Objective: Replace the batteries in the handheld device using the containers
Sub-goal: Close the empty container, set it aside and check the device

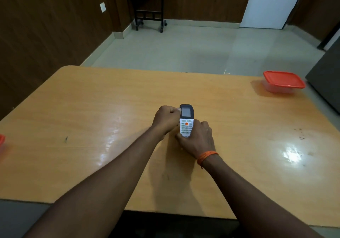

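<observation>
A white remote control [186, 120] with a dark top, a small screen and an orange button is held face up over the middle of the wooden table [95, 120]. My left hand [166, 120] grips its upper left side, thumb by the screen. My right hand [197, 137], with an orange thread on the wrist, wraps its lower end. A clear container with a red lid [283, 81] sits shut at the table's far right. The red edge of another container [1, 140] shows at the left border. No batteries are visible.
Beyond the table lies a pale tiled floor with a black wheeled stand [149, 5] against the wood-panelled wall and a white door [266, 4] at the back right. A dark cabinet [325, 83] stands right of the table.
</observation>
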